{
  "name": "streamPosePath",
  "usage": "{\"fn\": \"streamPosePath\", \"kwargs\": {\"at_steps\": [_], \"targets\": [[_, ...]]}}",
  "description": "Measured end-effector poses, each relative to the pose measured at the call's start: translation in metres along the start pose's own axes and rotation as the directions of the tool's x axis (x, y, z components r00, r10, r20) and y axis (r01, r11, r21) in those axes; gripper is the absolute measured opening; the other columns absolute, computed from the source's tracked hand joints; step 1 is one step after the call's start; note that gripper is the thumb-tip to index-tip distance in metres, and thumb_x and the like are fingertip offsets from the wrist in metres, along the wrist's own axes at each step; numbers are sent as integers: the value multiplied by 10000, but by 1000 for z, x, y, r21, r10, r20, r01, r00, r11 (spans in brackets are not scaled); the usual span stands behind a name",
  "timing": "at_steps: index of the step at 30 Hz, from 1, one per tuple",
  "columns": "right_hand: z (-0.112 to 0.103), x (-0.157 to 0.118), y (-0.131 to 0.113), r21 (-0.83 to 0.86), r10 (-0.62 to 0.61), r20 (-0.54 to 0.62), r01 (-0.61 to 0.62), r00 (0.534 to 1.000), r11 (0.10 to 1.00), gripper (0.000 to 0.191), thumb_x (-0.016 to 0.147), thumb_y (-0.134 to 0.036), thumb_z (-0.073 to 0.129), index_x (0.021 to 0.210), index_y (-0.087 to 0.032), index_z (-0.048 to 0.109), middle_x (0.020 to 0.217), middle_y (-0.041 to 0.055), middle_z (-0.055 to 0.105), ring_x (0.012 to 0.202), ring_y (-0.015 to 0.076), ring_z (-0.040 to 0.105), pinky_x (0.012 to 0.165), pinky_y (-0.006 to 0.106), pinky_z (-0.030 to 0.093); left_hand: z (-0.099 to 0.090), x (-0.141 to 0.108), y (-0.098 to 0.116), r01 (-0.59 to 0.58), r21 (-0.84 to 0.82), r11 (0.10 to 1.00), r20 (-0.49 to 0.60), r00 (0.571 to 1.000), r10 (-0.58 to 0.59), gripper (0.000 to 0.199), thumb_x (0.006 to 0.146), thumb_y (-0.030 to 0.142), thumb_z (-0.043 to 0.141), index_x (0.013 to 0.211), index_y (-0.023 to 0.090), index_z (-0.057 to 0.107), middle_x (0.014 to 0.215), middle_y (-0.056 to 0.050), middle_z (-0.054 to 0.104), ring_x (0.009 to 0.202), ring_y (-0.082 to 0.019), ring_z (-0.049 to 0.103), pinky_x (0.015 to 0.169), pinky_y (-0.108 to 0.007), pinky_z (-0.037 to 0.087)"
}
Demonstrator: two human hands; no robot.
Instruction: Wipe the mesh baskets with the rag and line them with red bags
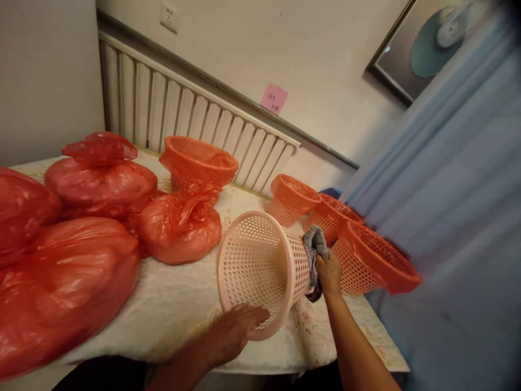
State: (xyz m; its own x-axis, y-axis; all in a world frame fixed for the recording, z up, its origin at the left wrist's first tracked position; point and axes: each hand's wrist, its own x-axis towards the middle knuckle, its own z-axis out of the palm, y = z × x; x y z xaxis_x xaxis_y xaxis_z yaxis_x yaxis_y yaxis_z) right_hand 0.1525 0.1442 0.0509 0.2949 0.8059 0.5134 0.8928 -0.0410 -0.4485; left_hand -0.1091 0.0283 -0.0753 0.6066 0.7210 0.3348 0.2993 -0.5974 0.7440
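Note:
A pale pink perforated plastic wastebasket (252,260) lies tipped over the table, its open mouth facing left and toward me. My left hand (240,331) grips the near lower rim, with the fingers reaching inside the basket and the thumb hidden. Bunched in my right hand (330,271) is a grey cloth (315,247), pressed against the outside of the basket near its base. Something dark and round shows just below that cloth, too small to name.
Knotted, filled red plastic bags (73,282) cover the table's left side. A red-lined basket (197,163) stands behind them. Several more lined baskets (358,260) stand at the right, by a blue curtain (456,190). A radiator (191,108) runs along the wall behind the table (171,309).

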Motion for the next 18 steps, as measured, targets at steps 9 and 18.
{"fn": "streamPosePath", "kwargs": {"at_steps": [9, 18], "targets": [[-7, -40, 26, -5, 8, -92, -9, 996, 1000, 271, 753, -341, 412, 817, -187, 625, 762, 49, 616, 713, 203, 528, 624, 278, 349, 20, -1, 21, -53, 71, 996, -12, 998, 54, 660, 741, 81, 526, 1373, 247, 435, 1391, -58, 557, 1261, -221, 516, 1098, -376, 376], [-4, -107, 26, 210, 124, -99, -101, 987, 972, 201, 743, -352, 468, 826, -211, 584, 807, 51, 635, 770, 235, 582, 688, 319, 421, 6, 0, 54, -115, -95, 989, -17, 993, 114, 407, 830, 121, 509, 1214, 257, 521, 1249, -37, 636, 1129, -208, 591, 1003, -308, 430]]}}
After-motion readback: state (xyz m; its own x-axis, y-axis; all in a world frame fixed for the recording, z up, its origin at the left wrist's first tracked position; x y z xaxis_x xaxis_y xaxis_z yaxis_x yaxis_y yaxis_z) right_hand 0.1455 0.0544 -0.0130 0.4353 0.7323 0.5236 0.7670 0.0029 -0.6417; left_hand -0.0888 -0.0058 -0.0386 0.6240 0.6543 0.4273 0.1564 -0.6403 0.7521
